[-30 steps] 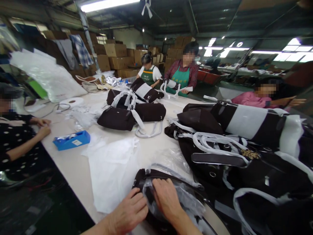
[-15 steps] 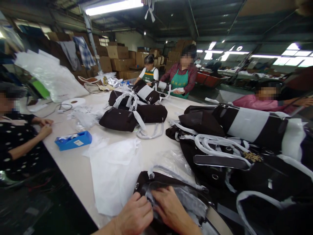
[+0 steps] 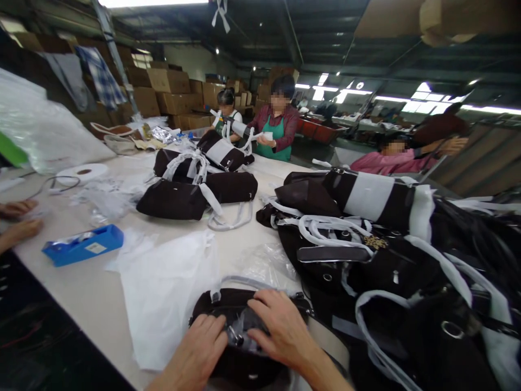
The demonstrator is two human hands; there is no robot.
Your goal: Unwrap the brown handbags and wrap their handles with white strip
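A dark brown handbag (image 3: 228, 309) lies at the near edge of the table in front of me, with clear plastic at its opening. My left hand (image 3: 201, 350) rests on its left side, fingers curled at the plastic. My right hand (image 3: 280, 328) lies over the top of the bag, fingers bent down on the plastic (image 3: 240, 328) at the opening. A white sheet of wrapping (image 3: 163, 293) is spread just left of the bag.
A heap of dark bags with white-wrapped straps (image 3: 386, 244) fills the right. More bags (image 3: 195, 190) lie mid-table. A blue box (image 3: 81, 244) and a tape roll (image 3: 83, 172) sit left, by another person's hands (image 3: 18, 217). Three people work at the far end.
The view has swung to the right and down. My hands have shifted on the bag: the right one now lies across its top, the left one has slid lower.
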